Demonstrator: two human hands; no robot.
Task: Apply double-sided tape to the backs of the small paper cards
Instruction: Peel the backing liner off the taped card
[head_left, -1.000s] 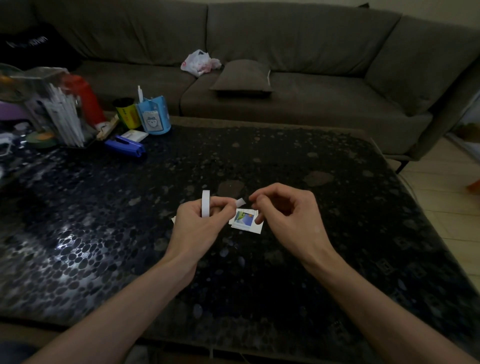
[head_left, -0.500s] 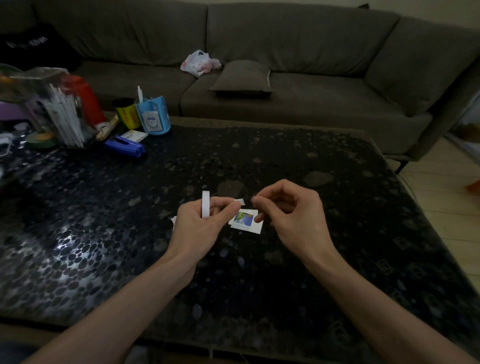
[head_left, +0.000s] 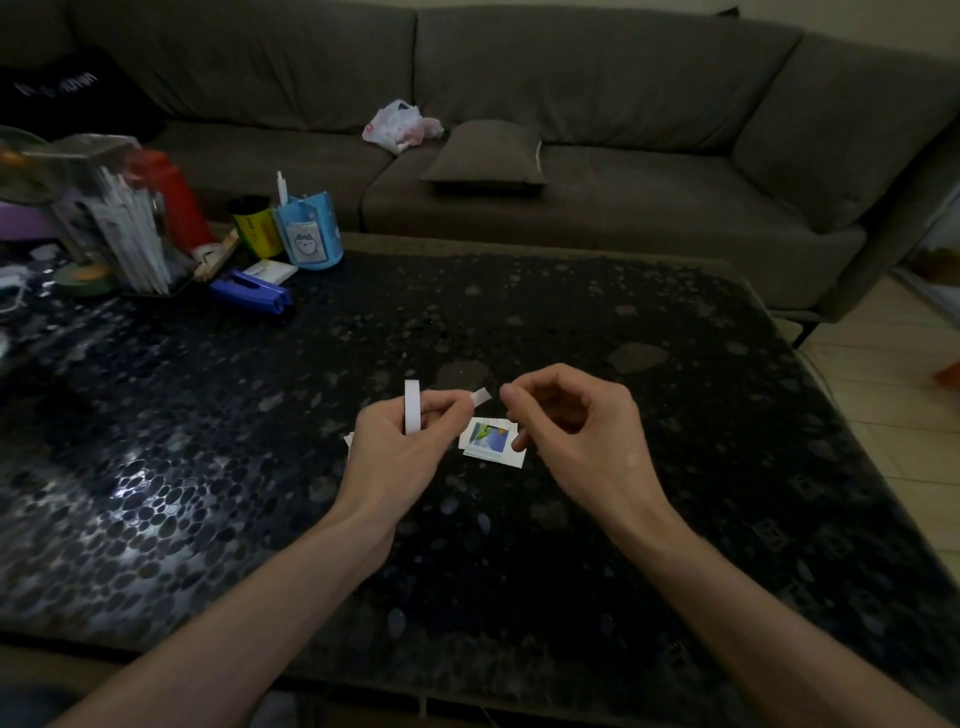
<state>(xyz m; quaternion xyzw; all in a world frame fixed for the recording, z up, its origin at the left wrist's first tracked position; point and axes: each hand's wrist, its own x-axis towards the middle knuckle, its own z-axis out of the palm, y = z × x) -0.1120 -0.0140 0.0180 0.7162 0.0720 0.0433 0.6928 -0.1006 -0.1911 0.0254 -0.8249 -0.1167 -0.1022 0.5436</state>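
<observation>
Since a moment ago our right hand (head_left: 571, 431) has drawn back from the free end (head_left: 480, 397) of the tape, fingers curled on nothing. Our left hand (head_left: 395, 457) grips the tape roll (head_left: 412, 413) on edge, that end pointing right. Between them small cards (head_left: 491, 440) lie picture-up on the dark pebbled table (head_left: 208, 467); beyond we see a grey sofa (head_left: 623, 156).

The 2 bare forearms angle inward, the left hand (head_left: 400, 447) curled round the tape roll (head_left: 412, 413) and pinching its free end, the right hand (head_left: 576, 436) curled empty just beside.
</observation>
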